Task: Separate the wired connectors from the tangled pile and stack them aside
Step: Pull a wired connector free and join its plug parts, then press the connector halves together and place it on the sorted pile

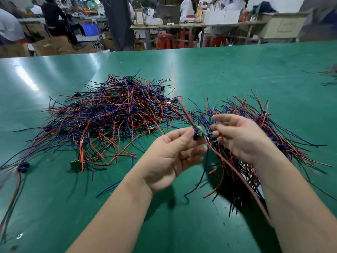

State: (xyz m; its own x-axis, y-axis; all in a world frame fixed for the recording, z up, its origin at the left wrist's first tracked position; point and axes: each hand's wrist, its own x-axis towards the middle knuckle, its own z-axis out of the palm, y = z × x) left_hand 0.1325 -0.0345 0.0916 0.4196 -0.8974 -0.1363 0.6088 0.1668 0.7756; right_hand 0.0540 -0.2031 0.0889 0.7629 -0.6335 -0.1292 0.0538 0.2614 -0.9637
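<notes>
A wired connector (pixel 197 133) is pinched in the left hand (pixel 173 154). The stack (pixel 264 123) is found just right of it, under the right hand (pixel 242 139), whose curled fingers' hold cannot be told.

Views: just the one head cam here, so there's no overlap with any second view.
Position: worn on the person's head, over the near side of the counter (pixel 237 70).
Facing: forward and down across the counter; its far edge runs tilted, higher on the right, with a strip of workshop above it.
Closeness: pretty close. Both forearms come in from the bottom, and the left hand (pixel 175 152) and right hand (pixel 242 136) sit near mid-frame. The wired connector (pixel 197 134) pinched by the left is almost dead centre.
Coverage: the tangled pile (pixel 113 114) is left of centre and a second bunch of wires (pixel 264 125) is on the right.
</notes>
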